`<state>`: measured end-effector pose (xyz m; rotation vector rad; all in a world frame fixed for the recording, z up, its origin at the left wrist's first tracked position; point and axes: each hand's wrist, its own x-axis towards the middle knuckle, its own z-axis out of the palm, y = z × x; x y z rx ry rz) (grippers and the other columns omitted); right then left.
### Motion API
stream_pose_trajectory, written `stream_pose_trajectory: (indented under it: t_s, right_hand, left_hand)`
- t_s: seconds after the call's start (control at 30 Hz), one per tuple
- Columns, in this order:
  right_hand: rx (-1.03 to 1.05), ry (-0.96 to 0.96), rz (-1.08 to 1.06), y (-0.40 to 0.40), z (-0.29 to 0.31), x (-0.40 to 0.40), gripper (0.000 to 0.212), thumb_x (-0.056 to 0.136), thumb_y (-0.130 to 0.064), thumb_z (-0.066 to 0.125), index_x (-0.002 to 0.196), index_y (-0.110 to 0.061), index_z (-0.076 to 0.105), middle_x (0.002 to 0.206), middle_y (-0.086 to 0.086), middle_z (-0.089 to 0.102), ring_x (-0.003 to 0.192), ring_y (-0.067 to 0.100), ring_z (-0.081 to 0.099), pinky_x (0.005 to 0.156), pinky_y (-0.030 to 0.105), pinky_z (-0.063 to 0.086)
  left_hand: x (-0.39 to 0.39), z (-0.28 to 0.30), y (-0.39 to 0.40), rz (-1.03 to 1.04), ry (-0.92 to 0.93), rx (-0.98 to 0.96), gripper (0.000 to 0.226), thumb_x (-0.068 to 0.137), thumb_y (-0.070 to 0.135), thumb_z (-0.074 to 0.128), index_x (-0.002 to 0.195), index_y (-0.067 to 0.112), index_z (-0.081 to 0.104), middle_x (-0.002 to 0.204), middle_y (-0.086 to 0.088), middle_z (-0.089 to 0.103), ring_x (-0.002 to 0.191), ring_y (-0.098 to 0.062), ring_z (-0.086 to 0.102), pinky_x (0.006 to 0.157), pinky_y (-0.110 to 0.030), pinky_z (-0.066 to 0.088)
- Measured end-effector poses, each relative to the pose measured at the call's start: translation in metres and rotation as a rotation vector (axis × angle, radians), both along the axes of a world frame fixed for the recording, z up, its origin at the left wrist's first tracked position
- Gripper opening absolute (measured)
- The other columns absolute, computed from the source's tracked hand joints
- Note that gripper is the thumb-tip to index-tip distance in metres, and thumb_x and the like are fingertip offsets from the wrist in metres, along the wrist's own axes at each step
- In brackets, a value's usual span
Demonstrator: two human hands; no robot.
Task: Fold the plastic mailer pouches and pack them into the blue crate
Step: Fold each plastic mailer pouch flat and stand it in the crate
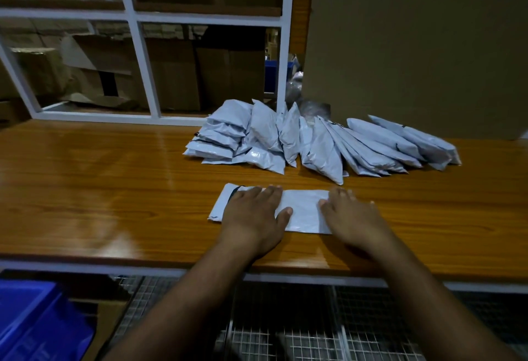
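both hands are flat on one pale mailer pouch (pixel 303 212) lying near the front edge of the wooden table (pixel 114 189). left hand (pixel 254 212) presses its left part, right hand (pixel 348 215) covers its right end, fingers straight on both, so neither grip is closed round anything, just pressing. further back and a bit right sits a pile of stuffed pouches (pixel 314 143), some stacked, some leaning in a row. the blue crate (pixel 34 320) is down at the near left, below the table edge.
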<state>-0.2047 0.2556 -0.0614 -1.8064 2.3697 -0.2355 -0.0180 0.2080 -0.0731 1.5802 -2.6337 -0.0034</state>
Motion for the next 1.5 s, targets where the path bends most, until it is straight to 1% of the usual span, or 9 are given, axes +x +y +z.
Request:
stream_pose_trajectory:
  t_s: [0.1, 0.17, 0.23, 0.4, 0.63, 0.9, 1.03, 1.17, 1.5]
  right_hand:
    - [-0.448, -0.492, -0.021, -0.009, 0.018, 0.012, 0.039, 0.107, -0.031, 0.041, 0.141, -0.016, 0.052, 0.140, 0.005, 0.057, 0.124, 0.024, 0.055, 0.097, 0.037, 0.045]
    - [-0.511, -1.075, -0.096, -0.024, 0.026, 0.029, 0.025, 0.105, -0.021, 0.047, 0.121, -0.016, 0.065, 0.126, 0.005, 0.067, 0.113, 0.019, 0.064, 0.091, 0.031, 0.053]
    - [-0.508, -1.277, -0.174, -0.040, 0.017, 0.036, 0.023, 0.103, -0.016, 0.047, 0.094, -0.015, 0.069, 0.098, 0.007, 0.073, 0.092, 0.021, 0.070, 0.078, 0.031, 0.056]
    - [-0.474, -0.480, 0.096, -0.051, -0.016, 0.032, 0.030, 0.098, -0.018, 0.047, 0.074, -0.002, 0.058, 0.069, 0.011, 0.059, 0.068, 0.024, 0.056, 0.063, 0.038, 0.040]
    - [-0.299, 0.114, 0.313, -0.044, -0.026, 0.051, 0.020, 0.093, -0.015, 0.053, 0.113, -0.012, 0.053, 0.111, 0.012, 0.062, 0.102, 0.030, 0.058, 0.075, 0.035, 0.040]
    - [-0.311, 0.203, 0.348, -0.012, -0.029, 0.027, 0.050, 0.092, -0.051, 0.010, 0.118, -0.029, 0.045, 0.116, -0.006, 0.045, 0.105, 0.017, 0.040, 0.087, 0.035, 0.033]
    - [-0.266, 0.032, 0.406, -0.017, -0.016, 0.015, 0.042, 0.100, -0.048, 0.027, 0.116, -0.023, 0.057, 0.114, -0.001, 0.052, 0.111, 0.022, 0.046, 0.092, 0.039, 0.039]
    - [-0.517, 0.091, 0.278, -0.032, 0.006, 0.014, 0.024, 0.102, -0.038, 0.045, 0.094, -0.019, 0.058, 0.093, -0.001, 0.057, 0.088, 0.018, 0.051, 0.072, 0.036, 0.043]
    - [-0.327, 0.257, 0.297, -0.030, -0.023, 0.017, 0.036, 0.102, -0.040, 0.030, 0.117, -0.016, 0.052, 0.116, 0.007, 0.053, 0.107, 0.025, 0.048, 0.089, 0.039, 0.039]
  left_hand:
    - [-0.004, 0.003, -0.002, 0.031, -0.048, 0.015, 0.069, 0.102, 0.061, 0.014, 0.161, 0.027, 0.008, 0.168, 0.006, 0.010, 0.155, -0.019, 0.009, 0.125, -0.045, 0.009]
    - [-0.005, 0.004, 0.001, 0.035, -0.060, 0.010, 0.070, 0.101, 0.062, 0.014, 0.161, 0.026, 0.009, 0.168, 0.005, 0.012, 0.154, -0.021, 0.011, 0.124, -0.046, 0.012]
    - [-0.003, 0.004, 0.007, 0.017, -0.041, 0.014, 0.069, 0.102, 0.060, 0.011, 0.161, 0.025, 0.013, 0.167, 0.005, 0.016, 0.153, -0.021, 0.016, 0.122, -0.046, 0.015]
    - [0.005, 0.005, 0.008, 0.038, 0.113, -0.055, 0.051, 0.109, 0.038, 0.017, 0.152, 0.024, 0.041, 0.155, 0.003, 0.045, 0.143, -0.019, 0.039, 0.112, -0.041, 0.029]
    - [0.009, 0.000, 0.011, 0.055, 0.113, -0.283, 0.039, 0.105, 0.045, 0.036, 0.125, 0.025, 0.063, 0.123, 0.002, 0.068, 0.112, -0.017, 0.061, 0.090, -0.035, 0.039]
    - [0.021, 0.000, 0.017, 0.010, 0.021, -0.059, 0.055, 0.108, 0.042, 0.017, 0.161, 0.028, 0.013, 0.167, 0.009, 0.015, 0.154, -0.011, 0.010, 0.122, -0.036, 0.010]
    - [0.021, 0.001, 0.017, -0.005, -0.002, -0.066, 0.055, 0.108, 0.042, 0.017, 0.161, 0.027, 0.014, 0.167, 0.008, 0.017, 0.154, -0.012, 0.011, 0.122, -0.037, 0.012]
    - [0.021, -0.001, 0.017, -0.005, 0.010, -0.079, 0.055, 0.108, 0.042, 0.017, 0.161, 0.028, 0.015, 0.167, 0.009, 0.017, 0.153, -0.012, 0.012, 0.121, -0.037, 0.013]
    - [0.015, 0.008, 0.017, 0.017, 0.098, -0.165, 0.053, 0.107, 0.035, 0.028, 0.158, 0.021, 0.027, 0.164, 0.003, 0.028, 0.152, -0.014, 0.018, 0.121, -0.037, 0.012]
